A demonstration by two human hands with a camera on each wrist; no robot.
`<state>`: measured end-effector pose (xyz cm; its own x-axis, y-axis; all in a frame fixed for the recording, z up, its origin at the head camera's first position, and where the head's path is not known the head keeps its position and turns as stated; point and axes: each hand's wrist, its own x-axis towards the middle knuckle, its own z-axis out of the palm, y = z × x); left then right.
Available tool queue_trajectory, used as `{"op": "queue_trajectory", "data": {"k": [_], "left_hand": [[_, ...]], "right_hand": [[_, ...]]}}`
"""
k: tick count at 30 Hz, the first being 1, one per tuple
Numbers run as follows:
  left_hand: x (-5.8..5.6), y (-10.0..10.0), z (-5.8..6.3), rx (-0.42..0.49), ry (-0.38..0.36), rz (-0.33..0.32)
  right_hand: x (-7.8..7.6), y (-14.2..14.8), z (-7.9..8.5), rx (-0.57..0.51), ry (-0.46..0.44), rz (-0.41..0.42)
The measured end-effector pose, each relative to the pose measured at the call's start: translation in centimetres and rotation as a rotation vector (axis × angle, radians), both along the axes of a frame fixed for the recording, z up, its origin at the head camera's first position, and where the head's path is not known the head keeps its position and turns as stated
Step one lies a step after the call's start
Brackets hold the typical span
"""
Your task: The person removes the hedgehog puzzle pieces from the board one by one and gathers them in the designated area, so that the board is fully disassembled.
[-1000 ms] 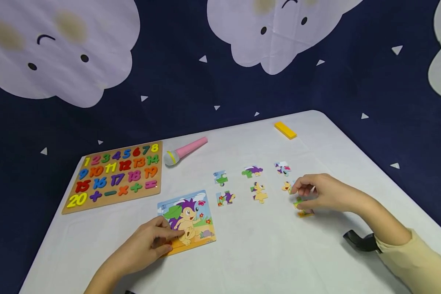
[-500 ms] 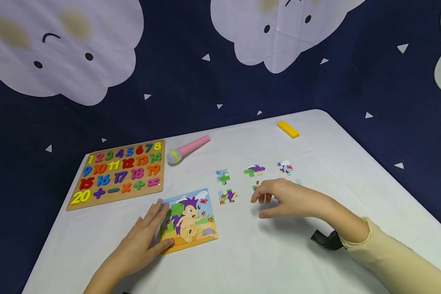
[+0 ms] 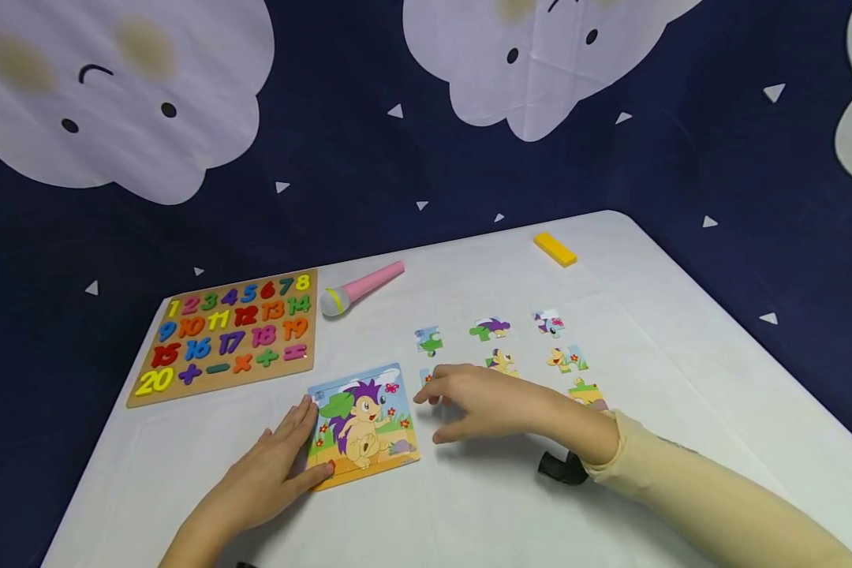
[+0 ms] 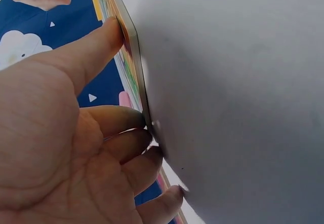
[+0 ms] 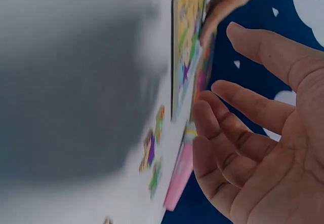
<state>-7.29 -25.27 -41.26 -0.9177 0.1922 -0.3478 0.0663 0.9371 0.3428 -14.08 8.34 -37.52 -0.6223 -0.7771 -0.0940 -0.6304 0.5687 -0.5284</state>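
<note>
A square hedgehog puzzle board [image 3: 364, 426] lies near the front of the white table. Along its left edge rest the fairly straight fingers of my left hand [image 3: 266, 469], with the thumb on the lower left corner; the left wrist view has the thumb [image 4: 104, 39] on the board's surface. My right hand [image 3: 479, 401] hovers just right of the board, fingers loosely bent and nothing in them, as its palm [image 5: 273, 158] shows in the right wrist view. Beyond it lie loose jigsaw pieces [image 3: 491, 328] in rows. The right hand and forearm partly cover the nearer ones.
At the left stands a wooden number board [image 3: 220, 339] with coloured digits. Behind the puzzle lies a toy microphone [image 3: 362, 289] with a pink handle. A yellow block [image 3: 554, 249] sits near the table's far edge, before a dark blue cloth backdrop [image 3: 341, 142].
My right hand has swept left from the far-right pieces to beside the puzzle board. My left hand has shifted off the picture to the board's left edge, its fingers straightening.
</note>
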Motion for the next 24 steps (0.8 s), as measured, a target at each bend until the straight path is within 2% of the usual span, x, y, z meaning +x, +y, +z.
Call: {"op": "queue_trajectory", "data": {"k": [12,16,24], "left_hand": [[-0.2,-0.1,0.0,0.0,-0.01,-0.01],[-0.3,-0.1,0.1,-0.001,-0.016,-0.009],[-0.3,-0.2,0.2,0.008,-0.014,-0.014]], "right_hand": [[0.3,-5.3,-1.8,0.065,0.007,0.095],[0.4,-6.2,-2.2,0.086,0.025,0.121],[0.3,-7.3,-2.3,0.087,0.017,0.117]]}}
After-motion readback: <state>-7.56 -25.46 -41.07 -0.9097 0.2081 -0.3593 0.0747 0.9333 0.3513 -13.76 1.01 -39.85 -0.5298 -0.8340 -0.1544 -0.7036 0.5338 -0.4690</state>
